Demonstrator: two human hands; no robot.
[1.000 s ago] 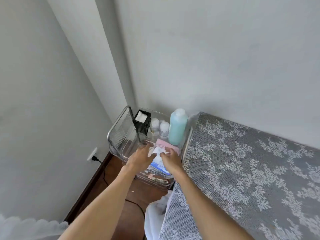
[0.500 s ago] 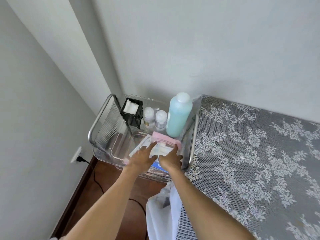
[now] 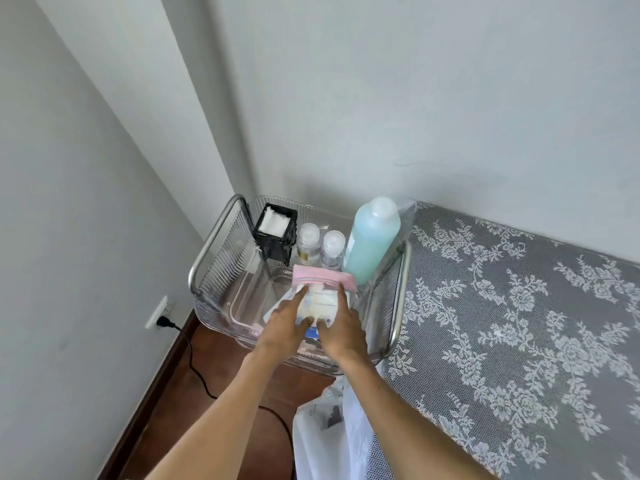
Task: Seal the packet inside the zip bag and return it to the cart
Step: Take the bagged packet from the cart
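Left hand (image 3: 287, 322), right hand (image 3: 343, 329): fingers straight, laid flat on both sides of zip bag (image 3: 323, 276) | packet (image 3: 320, 306) inside | bag in cart (image 3: 212, 242), just before turquoise bottle (image 3: 372, 237)

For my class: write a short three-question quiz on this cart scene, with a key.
1. True or false: the zip bag lies on the lace bedspread.
2. Which stands by the right end of the bag's pink strip? A) turquoise bottle B) wall socket C) black holder
3. How many hands touch the bag?
Key: 1 false, it is over the cart. 2 A. 3 two: the left hand and the right hand.
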